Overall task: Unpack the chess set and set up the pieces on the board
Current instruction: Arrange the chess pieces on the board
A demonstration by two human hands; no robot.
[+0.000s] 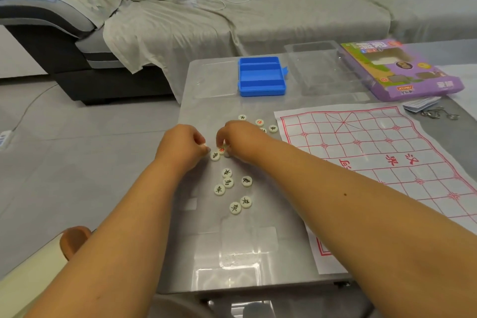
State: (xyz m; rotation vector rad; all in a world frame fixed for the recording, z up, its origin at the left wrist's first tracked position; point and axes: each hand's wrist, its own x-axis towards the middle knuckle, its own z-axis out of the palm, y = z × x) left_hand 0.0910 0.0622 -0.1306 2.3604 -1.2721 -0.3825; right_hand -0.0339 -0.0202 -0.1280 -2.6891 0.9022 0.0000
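Board point(374, 162) long axis running diagonally, near-right to far-left

Paper board point(374, 162): red "汉界". White disc point(219, 190): black "車". Purple box point(402, 70): "XCPW", unsure.

pieces: we are seeing white round xiangqi discs point(228, 183) lying flat, characters up, scattered off the board | board: paper sheet point(374, 162) with red grid lying flat, bare, right of them | blue tray point(260, 76) sitting empty behind
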